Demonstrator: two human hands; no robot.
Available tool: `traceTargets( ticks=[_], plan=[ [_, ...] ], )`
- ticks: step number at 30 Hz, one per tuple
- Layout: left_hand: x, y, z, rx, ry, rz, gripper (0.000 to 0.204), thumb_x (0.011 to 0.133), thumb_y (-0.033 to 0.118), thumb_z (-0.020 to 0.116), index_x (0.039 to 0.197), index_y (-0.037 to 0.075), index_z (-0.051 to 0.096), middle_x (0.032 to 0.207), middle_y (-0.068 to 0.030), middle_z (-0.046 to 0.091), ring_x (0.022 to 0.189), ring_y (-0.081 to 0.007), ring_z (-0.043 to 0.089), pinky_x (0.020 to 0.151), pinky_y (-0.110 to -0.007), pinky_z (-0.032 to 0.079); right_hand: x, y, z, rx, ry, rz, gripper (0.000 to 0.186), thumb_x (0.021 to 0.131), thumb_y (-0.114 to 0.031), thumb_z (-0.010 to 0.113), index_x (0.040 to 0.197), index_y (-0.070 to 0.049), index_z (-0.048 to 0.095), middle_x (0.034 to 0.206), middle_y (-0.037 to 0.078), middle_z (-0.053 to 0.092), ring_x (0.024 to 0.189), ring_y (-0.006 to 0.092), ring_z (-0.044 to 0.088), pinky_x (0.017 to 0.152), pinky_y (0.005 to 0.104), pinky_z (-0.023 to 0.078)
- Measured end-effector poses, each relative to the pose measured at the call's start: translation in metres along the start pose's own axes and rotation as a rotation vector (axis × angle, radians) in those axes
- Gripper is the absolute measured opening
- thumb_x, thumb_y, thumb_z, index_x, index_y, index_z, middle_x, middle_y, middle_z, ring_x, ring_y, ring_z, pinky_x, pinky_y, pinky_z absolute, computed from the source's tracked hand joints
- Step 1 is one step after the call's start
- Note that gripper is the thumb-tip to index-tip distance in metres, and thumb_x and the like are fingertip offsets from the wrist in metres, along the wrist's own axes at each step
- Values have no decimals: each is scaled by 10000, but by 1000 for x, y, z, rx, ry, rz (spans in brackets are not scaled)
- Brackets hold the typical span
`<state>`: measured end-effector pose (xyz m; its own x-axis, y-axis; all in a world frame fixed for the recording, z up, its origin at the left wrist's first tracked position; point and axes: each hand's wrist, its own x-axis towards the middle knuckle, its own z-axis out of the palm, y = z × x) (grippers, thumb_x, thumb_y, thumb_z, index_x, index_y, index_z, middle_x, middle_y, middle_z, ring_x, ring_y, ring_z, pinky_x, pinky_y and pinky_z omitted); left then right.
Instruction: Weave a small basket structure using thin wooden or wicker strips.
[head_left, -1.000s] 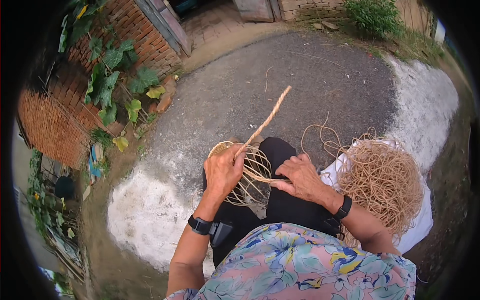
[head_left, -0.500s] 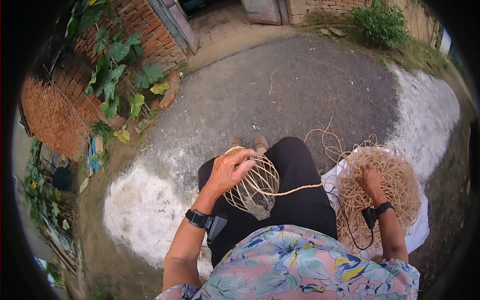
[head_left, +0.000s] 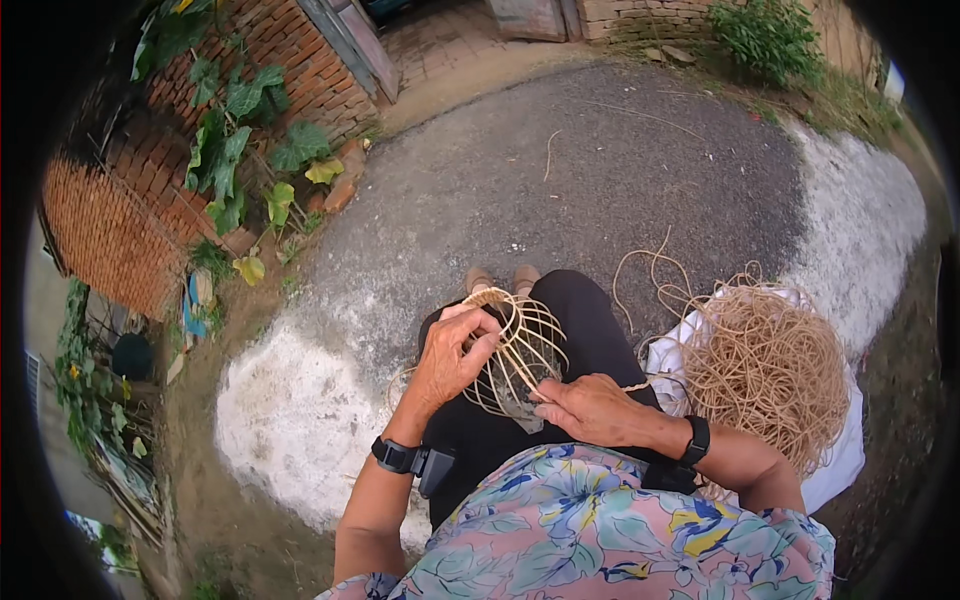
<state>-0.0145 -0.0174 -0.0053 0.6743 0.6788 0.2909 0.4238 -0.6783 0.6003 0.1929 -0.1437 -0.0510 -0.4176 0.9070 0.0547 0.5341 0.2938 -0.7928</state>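
The workpiece is an open-ribbed basket [head_left: 487, 297] of pale cord, located on the lap between the knees, just right of and partly beneath the left hand [head_left: 452, 355]. Its interior holds no visible load; the ground shows through the gaps between the ribs. A denser woven band forms the end farthest from the body. From this band the ribs bow outward and run back toward the body, so the long axis extends roughly away from the wearer.

The left hand is nearly closed, fingers curled and thumb drawn toward them, gripping the band side of the basket. The right hand [head_left: 590, 410] is closed in a pinch, thumb against fingers, on a working cord [head_left: 522, 372]. This cord slopes from the left thumb down to the right fingertips; a twisted length emerges beyond the right hand.

To the right of the right hand, a tangled cord pile [head_left: 770, 370] rests on white sheeting [head_left: 838, 470]. Whether the sheeting is a sack or a flat cloth cannot be determined. The left fingertips' exact contact is hidden, and the right forearm covers the pile's near edge.
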Motion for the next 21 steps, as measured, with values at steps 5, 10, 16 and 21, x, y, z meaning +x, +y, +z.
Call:
traceTargets(
  ticks=[5,10,16,21],
  plan=[
    [0,-6,6,-23,68,115,100,830,108,631,849,11,615,867,-93,659,826,-245,618,746,-357,504,18,-12,-16,275,230,-159,232,1001,-267,543,948,-52,611,660,156,580,580,349,582,569,426,464],
    [-3,-5,8,46,48,112,157,821,142,698,864,29,598,886,-107,671,877,-298,632,913,-415,462,54,-17,-46,315,205,-227,246,1011,-247,528,979,-43,663,668,138,545,572,253,537,571,390,438],
    [-6,-9,22,32,187,149,164,785,72,723,847,31,578,853,-111,652,861,-310,637,952,-441,450,47,-16,-45,-138,521,-191,182,907,-90,605,1047,-13,693,768,120,608,670,258,593,590,365,453],
    [-9,-6,24,62,255,190,133,784,24,681,858,27,571,839,-111,636,840,-322,633,989,-470,439,40,-21,-28,-207,562,-189,71,858,-110,667,866,-45,640,758,121,622,667,307,653,570,407,513]
  ],
)
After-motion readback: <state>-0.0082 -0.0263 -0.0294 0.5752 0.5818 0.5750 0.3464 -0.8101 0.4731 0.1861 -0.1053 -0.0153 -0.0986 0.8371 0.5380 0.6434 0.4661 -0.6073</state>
